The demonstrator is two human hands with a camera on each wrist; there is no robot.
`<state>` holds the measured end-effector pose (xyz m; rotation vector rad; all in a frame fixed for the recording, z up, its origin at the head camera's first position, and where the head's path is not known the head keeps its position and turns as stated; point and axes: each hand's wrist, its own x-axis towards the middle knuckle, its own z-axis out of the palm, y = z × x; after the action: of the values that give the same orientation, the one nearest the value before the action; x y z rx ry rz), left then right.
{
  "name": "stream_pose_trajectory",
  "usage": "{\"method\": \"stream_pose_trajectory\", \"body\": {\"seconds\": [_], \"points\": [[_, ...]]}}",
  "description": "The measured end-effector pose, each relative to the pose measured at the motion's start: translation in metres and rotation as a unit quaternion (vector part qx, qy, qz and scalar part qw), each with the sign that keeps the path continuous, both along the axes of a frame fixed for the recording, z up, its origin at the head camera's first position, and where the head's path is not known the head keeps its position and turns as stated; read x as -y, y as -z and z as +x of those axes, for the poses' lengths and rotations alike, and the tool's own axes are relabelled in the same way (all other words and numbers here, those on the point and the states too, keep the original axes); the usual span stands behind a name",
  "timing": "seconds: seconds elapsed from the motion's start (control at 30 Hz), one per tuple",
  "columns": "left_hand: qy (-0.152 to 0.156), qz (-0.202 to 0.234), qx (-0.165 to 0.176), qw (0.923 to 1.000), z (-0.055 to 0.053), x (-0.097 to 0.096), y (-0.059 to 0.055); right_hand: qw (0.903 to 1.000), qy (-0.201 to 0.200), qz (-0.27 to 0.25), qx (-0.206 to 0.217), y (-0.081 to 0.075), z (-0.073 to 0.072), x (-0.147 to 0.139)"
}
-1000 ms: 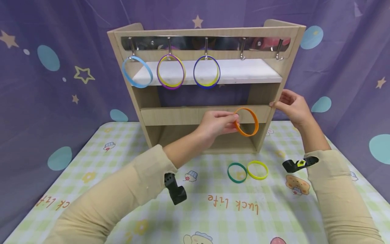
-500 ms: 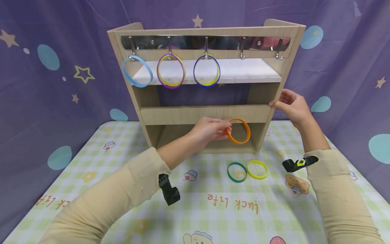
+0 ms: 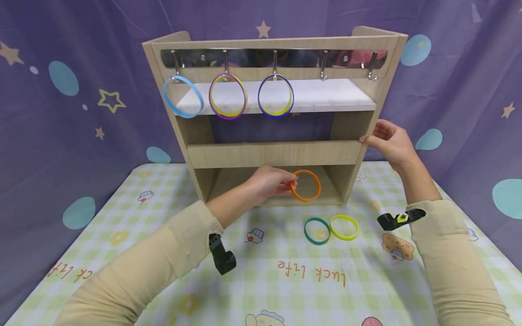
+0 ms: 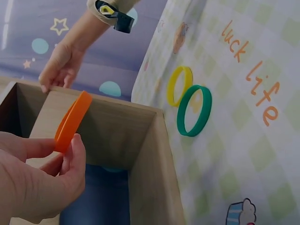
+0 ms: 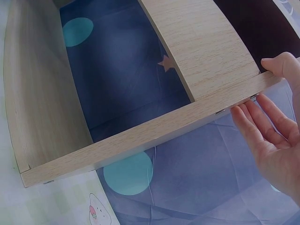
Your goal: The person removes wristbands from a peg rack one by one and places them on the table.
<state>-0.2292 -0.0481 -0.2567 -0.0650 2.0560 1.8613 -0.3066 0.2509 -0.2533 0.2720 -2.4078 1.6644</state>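
- Pinching the orange wristband (image 4: 77,119) by one edge only, my L hand (image 3: 269,183) has thumb & fingertips closed on it w/ no slack; rest of the loop sticks out unsupported.
- Band loc: off the checked tablecloth (image 3: 228,294), below the crossbar (image 3: 273,155), seemingly just in front of the bottom compartment (image 3: 228,176). Exact depth hard to judge on my feed.
- Main risk IMO: w/ so small a pinch, a brush vs. the crossbar could twist the loop or pop it out of my fingertips.
- R hand (image 3: 389,142) has the right upright (image 5: 140,133) btwn thumb (inner side) & fingers (outer side). If I tug it, the wooden rack (image 3: 253,44) could slide or tip, poss. shaking the light-blue wristband (image 3: 186,116) off the first hook (image 3: 175,62).
- Green wristband (image 4: 205,111) & yellow wristband (image 4: 189,77) sit side by side on the cloth nr the rack; can't tell if they touch. L wrist cam (image 3: 222,256) swinging low could prob. sweep both away.
- Fourth hook (image 3: 324,63) & fifth hook (image 3: 372,65) are bare; tips look small, so anything hung crookedly there might slip.
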Motion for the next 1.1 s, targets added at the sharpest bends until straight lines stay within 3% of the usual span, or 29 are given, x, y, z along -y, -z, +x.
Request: {"method": "stream_pose_trajectory", "body": {"seconds": [0.27,1.1], "points": [[-0.004,-0.01,0.015,0.9998,-0.002,0.009,0.011,0.9997,-0.008,-0.022,-0.01,0.0,0.003,0.001],[-0.023,-0.048,0.03,0.9981,-0.002,0.025,0.053,0.9998,-0.008,-0.017,-0.002,0.001,0.002,-0.001]]}}
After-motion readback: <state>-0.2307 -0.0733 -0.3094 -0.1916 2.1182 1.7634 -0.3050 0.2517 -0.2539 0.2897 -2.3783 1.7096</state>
